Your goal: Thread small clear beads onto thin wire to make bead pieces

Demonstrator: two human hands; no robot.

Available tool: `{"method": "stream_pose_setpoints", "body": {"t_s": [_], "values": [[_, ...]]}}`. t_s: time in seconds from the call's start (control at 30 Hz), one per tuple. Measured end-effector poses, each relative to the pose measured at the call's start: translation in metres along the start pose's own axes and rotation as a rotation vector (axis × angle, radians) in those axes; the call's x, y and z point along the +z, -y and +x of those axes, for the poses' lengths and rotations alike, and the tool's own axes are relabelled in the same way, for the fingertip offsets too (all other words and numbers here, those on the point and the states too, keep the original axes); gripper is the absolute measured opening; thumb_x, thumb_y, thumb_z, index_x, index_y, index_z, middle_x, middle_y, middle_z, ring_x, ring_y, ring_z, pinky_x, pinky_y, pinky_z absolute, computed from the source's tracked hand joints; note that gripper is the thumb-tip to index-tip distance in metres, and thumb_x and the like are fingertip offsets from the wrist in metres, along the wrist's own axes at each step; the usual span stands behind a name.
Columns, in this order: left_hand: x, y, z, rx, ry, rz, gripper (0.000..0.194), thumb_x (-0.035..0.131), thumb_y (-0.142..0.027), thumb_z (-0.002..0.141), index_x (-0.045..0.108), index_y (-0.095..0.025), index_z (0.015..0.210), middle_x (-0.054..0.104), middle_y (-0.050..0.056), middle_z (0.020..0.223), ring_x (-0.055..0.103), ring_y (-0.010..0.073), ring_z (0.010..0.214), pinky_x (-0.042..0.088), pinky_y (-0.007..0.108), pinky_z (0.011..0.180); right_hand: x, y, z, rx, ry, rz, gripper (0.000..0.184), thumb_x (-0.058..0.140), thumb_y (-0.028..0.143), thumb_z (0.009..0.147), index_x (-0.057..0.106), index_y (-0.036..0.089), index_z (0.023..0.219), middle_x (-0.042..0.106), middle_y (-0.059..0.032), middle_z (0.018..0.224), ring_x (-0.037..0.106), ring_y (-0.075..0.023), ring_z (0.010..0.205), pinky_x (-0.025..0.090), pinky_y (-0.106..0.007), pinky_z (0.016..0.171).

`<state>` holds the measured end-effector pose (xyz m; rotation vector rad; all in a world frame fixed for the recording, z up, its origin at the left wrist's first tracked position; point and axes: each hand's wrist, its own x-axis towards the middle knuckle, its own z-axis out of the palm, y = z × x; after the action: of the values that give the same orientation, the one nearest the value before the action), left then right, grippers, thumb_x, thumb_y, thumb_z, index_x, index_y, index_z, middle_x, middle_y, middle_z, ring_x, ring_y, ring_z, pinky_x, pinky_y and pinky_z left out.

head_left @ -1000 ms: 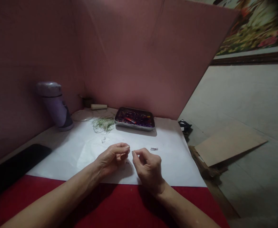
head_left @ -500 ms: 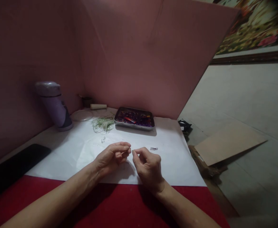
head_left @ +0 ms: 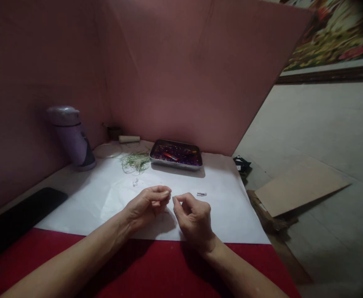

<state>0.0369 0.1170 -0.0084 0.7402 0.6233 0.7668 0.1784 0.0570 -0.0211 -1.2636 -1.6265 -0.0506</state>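
Observation:
My left hand (head_left: 150,205) and my right hand (head_left: 193,219) are raised over white paper (head_left: 116,207), their fingertips almost meeting. Thumb and forefinger are pinched together on each hand. Whatever lies in either pinch is too small to make out. Just beyond my right hand lies a small metal clipper-like tool (head_left: 201,194). Several tiny clear bits (head_left: 135,182) rest on the paper past my left hand. Behind them is a loose tangle of pale green thread (head_left: 135,162).
A metal tray (head_left: 176,166) with purple bits and a red-handled tool stands at the back. At left are a purple flask (head_left: 74,142) and a dark flat object (head_left: 41,205). A pale roll (head_left: 129,139) lies by the pink wall (head_left: 169,82). Cardboard (head_left: 302,188) sits right, on the floor.
Both hands stay nearly in place, still pinching. The left fingertips have shifted very slightly to the right. Nothing on the paper has visibly moved.

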Motion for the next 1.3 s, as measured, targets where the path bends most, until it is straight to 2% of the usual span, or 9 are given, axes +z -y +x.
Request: {"method": "stream_pose_setpoints", "body": {"t_s": [0.47, 0.97, 1.3], "values": [[0.0025, -0.0007, -0.0024, 0.012, -0.012, 0.024, 0.01, 0.071, -0.011, 0.059, 0.065, -0.01, 0.067, 0.054, 0.0, 0.061, 0.044, 0.0053, 0.055, 0.031, 0.016, 0.05, -0.0001, 0.0011, 0.0005, -0.005, 0.004, -0.022, 0.016, 0.054, 0.022, 0.08, 0.06, 0.016, 0.066, 0.046, 0.005, 0.045, 0.039, -0.0066, 0.04, 0.031, -0.018, 0.044], [0.0008, 0.0005, -0.001, 0.014, 0.057, 0.063, 0.008, 0.069, -0.015, 0.062, 0.063, -0.01, 0.066, 0.048, -0.002, 0.056, 0.035, 0.0048, 0.049, 0.023, 0.019, 0.047, -0.0002, 0.0025, 0.0016, -0.01, 0.013, -0.017, 0.017, 0.053, 0.022, 0.081, 0.06, 0.015, 0.067, 0.045, 0.0051, 0.044, 0.039, -0.0064, 0.039, 0.031, -0.018, 0.043], [0.0036, -0.0012, -0.0022, 0.036, 0.012, 0.066, 0.01, 0.07, -0.015, 0.061, 0.061, -0.009, 0.063, 0.048, 0.0, 0.059, 0.036, 0.0051, 0.051, 0.025, 0.017, 0.047, -0.001, 0.0034, 0.0021, -0.028, -0.011, -0.023, 0.017, 0.053, 0.022, 0.08, 0.059, 0.016, 0.065, 0.045, 0.0049, 0.044, 0.039, -0.0065, 0.038, 0.031, -0.017, 0.042]]}}
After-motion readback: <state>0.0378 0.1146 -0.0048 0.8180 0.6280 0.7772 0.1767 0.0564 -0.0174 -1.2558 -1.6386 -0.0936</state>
